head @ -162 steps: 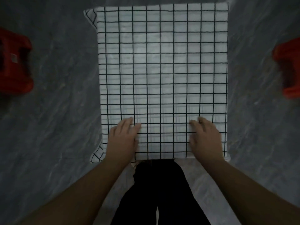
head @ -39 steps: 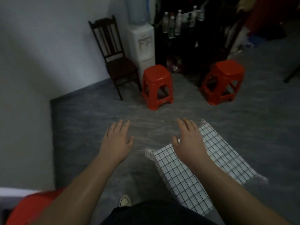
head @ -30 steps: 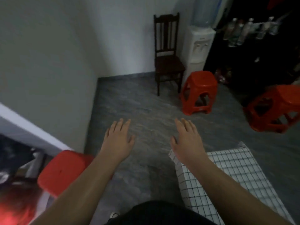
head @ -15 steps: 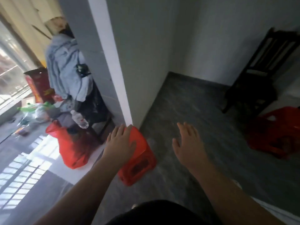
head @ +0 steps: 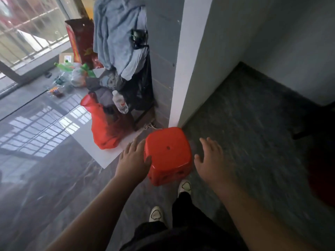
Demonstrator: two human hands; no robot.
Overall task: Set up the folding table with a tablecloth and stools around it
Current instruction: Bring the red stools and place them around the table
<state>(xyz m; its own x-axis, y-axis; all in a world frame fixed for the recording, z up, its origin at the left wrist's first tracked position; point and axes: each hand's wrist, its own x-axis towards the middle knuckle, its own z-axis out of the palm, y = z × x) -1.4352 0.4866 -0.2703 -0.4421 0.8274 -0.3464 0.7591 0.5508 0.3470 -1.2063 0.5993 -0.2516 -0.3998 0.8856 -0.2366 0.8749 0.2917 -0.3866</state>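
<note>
Beyond the left fingertips, a clear plastic bottle point(head: 120, 102) bears a red label, too blurred to read. The square red plastic stool point(head: 167, 153) stands between both hands: left hand point(head: 135, 158) thumb at its edge, right hand point(head: 210, 158) just beside, all fingers straight and apart.

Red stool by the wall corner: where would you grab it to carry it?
I'd take the red stool by two opposite edges of its square seat, from above. It stands upright, seat facing up, and the open left hand and right hand flank those sides.
</note>
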